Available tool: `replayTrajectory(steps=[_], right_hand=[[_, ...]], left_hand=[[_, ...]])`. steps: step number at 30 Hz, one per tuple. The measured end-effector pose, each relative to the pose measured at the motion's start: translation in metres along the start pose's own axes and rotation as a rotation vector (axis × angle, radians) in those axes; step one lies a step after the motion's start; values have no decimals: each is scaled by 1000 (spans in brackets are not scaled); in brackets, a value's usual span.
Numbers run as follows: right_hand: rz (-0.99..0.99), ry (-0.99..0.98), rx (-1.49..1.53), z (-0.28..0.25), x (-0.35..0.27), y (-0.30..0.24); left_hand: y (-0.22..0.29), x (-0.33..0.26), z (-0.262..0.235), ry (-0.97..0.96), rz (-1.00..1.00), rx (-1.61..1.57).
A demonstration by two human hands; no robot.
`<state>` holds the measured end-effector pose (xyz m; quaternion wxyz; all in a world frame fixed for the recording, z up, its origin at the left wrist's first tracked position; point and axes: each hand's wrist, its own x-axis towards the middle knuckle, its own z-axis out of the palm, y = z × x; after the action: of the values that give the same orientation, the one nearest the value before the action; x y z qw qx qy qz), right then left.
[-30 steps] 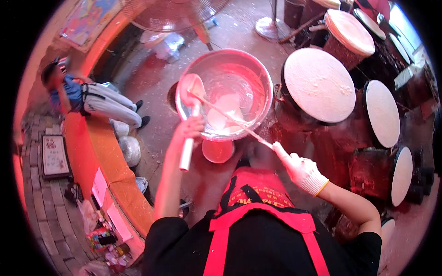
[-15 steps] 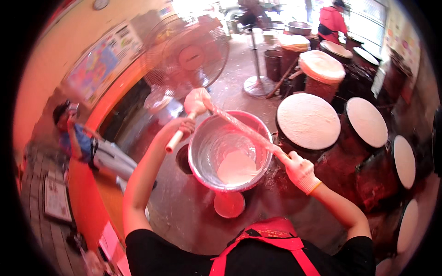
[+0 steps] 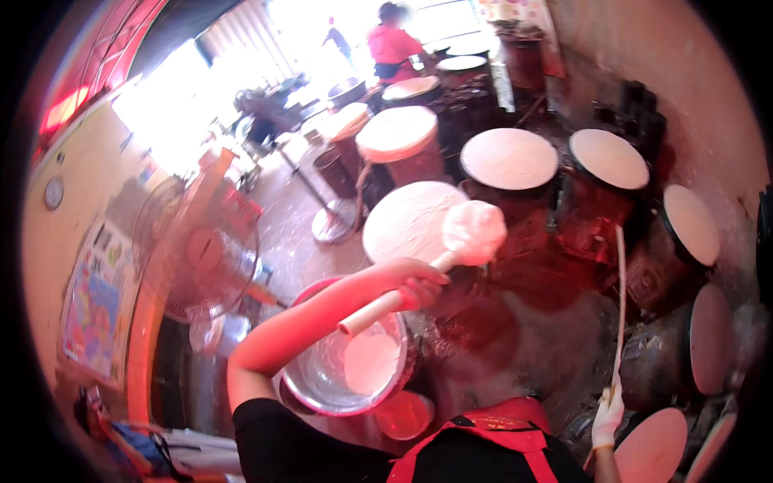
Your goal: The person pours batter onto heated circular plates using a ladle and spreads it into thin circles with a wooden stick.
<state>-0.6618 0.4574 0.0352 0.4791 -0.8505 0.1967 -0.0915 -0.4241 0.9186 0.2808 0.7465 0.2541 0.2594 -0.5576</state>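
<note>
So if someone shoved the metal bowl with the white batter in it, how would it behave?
The metal bowl would probably slide or rock rather than tip: it looks wide, rounded and shallow. The white batter pooled inside would likely slosh and add weight. Its shiny wet wall may be slippery for fingers.

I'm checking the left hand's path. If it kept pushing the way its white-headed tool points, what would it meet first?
Probably the round white-coated drum top beside the tool's batter-covered head. The left hand aims the pale handle up and rightward; the head looks over the disc's edge, though depth is unclear.
</note>
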Motion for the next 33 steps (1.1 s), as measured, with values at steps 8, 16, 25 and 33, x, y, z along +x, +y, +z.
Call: replayTrajectory(steps=[8, 16, 25, 33], right_hand=[[228, 625, 549, -60, -77, 123], [169, 568, 146, -215, 3, 38], [369, 915, -229, -281, 60, 3], [759, 1178, 727, -189, 68, 42]], left_hand=[[5, 242, 249, -144, -542, 484], [-76, 470, 448, -320, -681, 917], [-215, 579, 503, -767, 503, 2243], [-273, 728, 422, -1036, 576, 1982]])
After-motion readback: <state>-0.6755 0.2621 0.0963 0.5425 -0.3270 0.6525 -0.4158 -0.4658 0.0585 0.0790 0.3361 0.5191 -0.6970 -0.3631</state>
